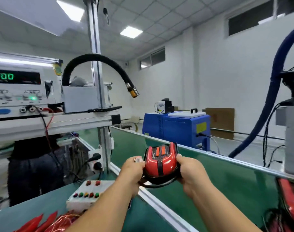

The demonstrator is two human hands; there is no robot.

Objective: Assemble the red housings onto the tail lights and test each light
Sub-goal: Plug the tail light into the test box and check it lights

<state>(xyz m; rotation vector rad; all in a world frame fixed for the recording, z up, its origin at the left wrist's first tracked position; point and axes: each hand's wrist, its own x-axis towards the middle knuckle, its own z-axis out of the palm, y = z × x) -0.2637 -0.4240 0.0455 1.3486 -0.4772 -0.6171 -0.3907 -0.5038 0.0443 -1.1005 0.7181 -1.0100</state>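
Observation:
A tail light with a glossy red housing, black centre stripe and black base is held in the air over the green bench. My left hand grips its left side and also pinches a small white connector. Gripping the right side of the light is my right hand. Two orange-red strips glow at the top of the light. Another red tail light lies at the right edge, partly cut off.
A white button box with red, green and yellow buttons sits on the green bench. Red parts and red wires lie at bottom left. A power supply stands on the shelf, a black hose nozzle hangs ahead, a blue machine stands behind.

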